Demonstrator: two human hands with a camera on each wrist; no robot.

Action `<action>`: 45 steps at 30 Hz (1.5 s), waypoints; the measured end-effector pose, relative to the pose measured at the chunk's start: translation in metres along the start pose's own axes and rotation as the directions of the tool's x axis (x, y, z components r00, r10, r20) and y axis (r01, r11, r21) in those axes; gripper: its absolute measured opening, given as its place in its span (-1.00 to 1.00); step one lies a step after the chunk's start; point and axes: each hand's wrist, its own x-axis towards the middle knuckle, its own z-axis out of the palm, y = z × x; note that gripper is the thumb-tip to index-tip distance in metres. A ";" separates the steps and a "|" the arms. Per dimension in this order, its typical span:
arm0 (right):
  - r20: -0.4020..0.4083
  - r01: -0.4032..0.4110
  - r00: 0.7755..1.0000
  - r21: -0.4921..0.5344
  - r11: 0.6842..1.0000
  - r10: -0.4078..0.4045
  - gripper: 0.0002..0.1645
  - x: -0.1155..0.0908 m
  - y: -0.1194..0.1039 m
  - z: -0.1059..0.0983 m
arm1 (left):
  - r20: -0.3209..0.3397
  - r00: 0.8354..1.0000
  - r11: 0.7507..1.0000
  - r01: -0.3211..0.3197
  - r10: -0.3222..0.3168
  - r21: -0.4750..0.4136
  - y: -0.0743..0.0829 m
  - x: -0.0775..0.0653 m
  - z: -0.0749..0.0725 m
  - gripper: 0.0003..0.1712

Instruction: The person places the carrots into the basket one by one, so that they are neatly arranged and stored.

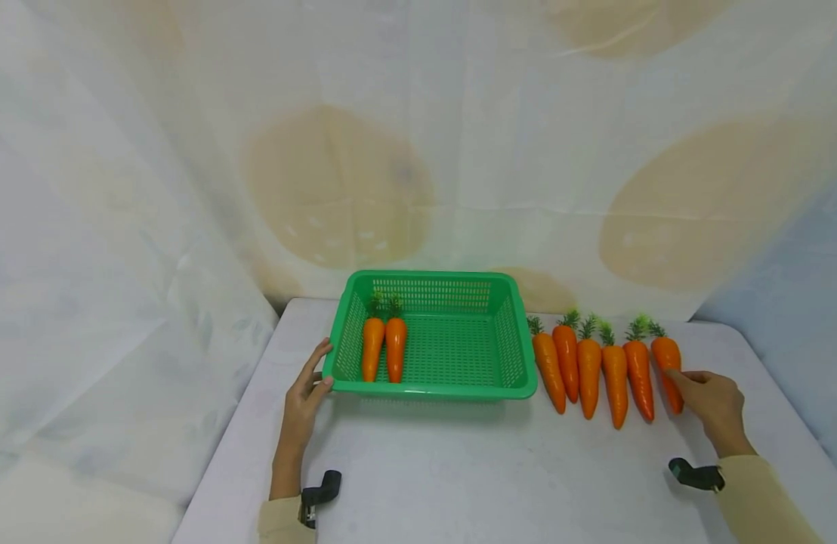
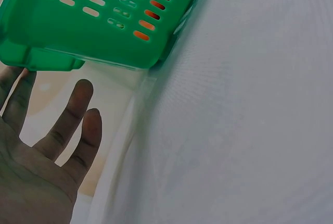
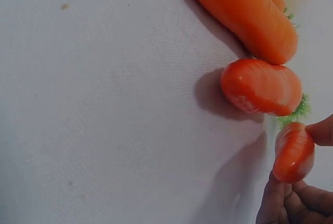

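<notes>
My left hand (image 1: 304, 404) is at the left end of a green plastic basket (image 1: 432, 391), thumb and fingertips at its rim. In the left wrist view its fingers (image 2: 70, 112) are spread and fairly straight below the basket's lip. Two orange carrots (image 1: 396, 351) with green tops lie side by side in the basket's left part. My right hand (image 1: 714, 404) pinches the rightmost carrot (image 3: 294, 153) of a row between thumb and fingers. Beside it lies another carrot (image 3: 260, 87) on the table.
Several carrots (image 1: 588, 378) lie in a row right of the basket, tops toward the back. The white-covered table (image 1: 459, 476) ends at a patterned cloth backdrop (image 1: 514, 166). Another cloth (image 1: 106, 340) hangs along the left side.
</notes>
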 end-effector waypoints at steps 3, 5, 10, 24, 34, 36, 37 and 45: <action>0.000 -0.011 1.000 0.011 1.000 0.011 -0.03 -0.001 -0.001 -0.001 | -0.002 1.000 1.000 0.004 -0.004 -0.001 0.000 0.000 0.000 -0.41; -0.001 -0.024 1.000 0.021 0.999 0.024 -0.03 -0.002 -0.002 -0.002 | -0.003 1.000 1.000 0.006 -0.006 0.000 0.000 0.000 0.000 -0.41; -0.002 -0.029 1.000 0.036 0.999 0.029 -0.02 -0.004 -0.003 -0.003 | -0.008 1.000 1.000 0.006 -0.006 0.002 0.000 0.000 -0.001 -0.42; -0.049 0.026 0.999 0.054 0.998 -0.023 -0.03 -0.012 -0.008 -0.006 | -0.010 1.000 1.000 0.018 -0.018 -0.004 0.002 -0.001 0.000 -0.42; -0.039 0.024 0.999 0.064 0.998 -0.021 -0.01 -0.020 -0.018 -0.008 | -0.006 1.000 1.000 0.006 -0.006 0.009 0.000 -0.001 -0.001 -0.42; -0.036 0.020 0.999 0.075 0.997 -0.017 -0.01 -0.022 -0.020 -0.008 | -0.008 1.000 1.000 -0.001 0.001 0.002 -0.003 0.000 -0.001 -0.42; -0.036 0.021 0.999 0.078 0.997 -0.018 -0.01 -0.023 -0.021 -0.007 | -0.010 1.000 1.000 -0.003 0.003 0.000 -0.007 0.000 -0.001 -0.42; -0.042 0.044 0.998 0.085 0.995 -0.040 0.00 -0.029 -0.028 -0.008 | -0.011 1.000 1.000 0.002 -0.002 0.000 -0.014 0.000 0.000 -0.42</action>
